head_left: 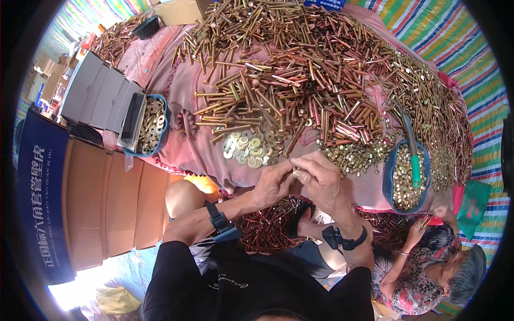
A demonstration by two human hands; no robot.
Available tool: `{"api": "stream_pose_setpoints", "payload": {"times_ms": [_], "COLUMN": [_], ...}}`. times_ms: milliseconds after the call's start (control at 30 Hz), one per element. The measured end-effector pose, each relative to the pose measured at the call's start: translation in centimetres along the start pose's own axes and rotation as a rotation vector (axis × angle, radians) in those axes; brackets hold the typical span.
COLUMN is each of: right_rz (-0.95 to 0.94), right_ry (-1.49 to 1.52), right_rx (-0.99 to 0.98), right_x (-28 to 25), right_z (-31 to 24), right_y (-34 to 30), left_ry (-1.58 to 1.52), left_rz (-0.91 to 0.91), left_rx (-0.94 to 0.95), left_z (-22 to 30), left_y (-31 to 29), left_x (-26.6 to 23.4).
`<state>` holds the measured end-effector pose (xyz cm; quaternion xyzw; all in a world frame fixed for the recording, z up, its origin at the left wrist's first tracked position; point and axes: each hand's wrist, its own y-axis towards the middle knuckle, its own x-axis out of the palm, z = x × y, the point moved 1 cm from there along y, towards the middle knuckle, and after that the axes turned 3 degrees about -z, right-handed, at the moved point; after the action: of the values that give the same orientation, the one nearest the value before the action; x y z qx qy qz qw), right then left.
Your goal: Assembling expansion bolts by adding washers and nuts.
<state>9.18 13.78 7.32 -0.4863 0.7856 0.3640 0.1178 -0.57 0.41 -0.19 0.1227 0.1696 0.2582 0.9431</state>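
My left hand [274,185] and my right hand [320,175] meet at the table's near edge, fingertips pinched together. Something small and metallic seems to sit between them, mostly hidden by the fingers. A long brassy bolt [294,140] points toward the fingertips; whether it lies on the cloth or is held, I cannot tell. Just beyond my left hand is a pile of flat round washers [251,148]. Small brass-coloured nuts [350,155] lie in a heap beyond my right hand. Long bolts with sleeves [300,80] cover most of the pink cloth [184,80].
At right, a blue basin [387,184] of nuts holds a green-handled tool [415,170]. Another blue basin [167,128] with washers stands left, beside grey boxes [99,91] and brown cartons [118,198]. A co-worker [423,267] sits at lower right, hands raised near the table edge.
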Motion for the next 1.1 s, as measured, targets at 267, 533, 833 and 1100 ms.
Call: {"api": "stream_pose_setpoints", "payload": {"times_ms": [267,533,833,1100], "right_rz": [-0.065,-0.049,-0.049,-0.143], "right_ry": [0.21,0.143,0.095,-0.001], "right_rx": [0.336,0.247,0.246,0.223], "right_x": [-0.4,-0.4,-0.6,-1.5], "right_z": [-1.0,-1.1,-1.5,-0.9], "right_y": [-0.3,-0.6,-0.8,-1.2], "left_ry": [0.008,-0.003,0.007,0.014], "left_rz": [0.079,0.012,0.016,-0.016], "left_rx": [0.101,0.037,-0.005,0.024], "left_z": [-0.8,-0.8,-1.2,-0.1], "left_y": [-0.4,-0.6,-0.6,-0.1], "left_x": [0.3,0.2,0.3,0.0]}}
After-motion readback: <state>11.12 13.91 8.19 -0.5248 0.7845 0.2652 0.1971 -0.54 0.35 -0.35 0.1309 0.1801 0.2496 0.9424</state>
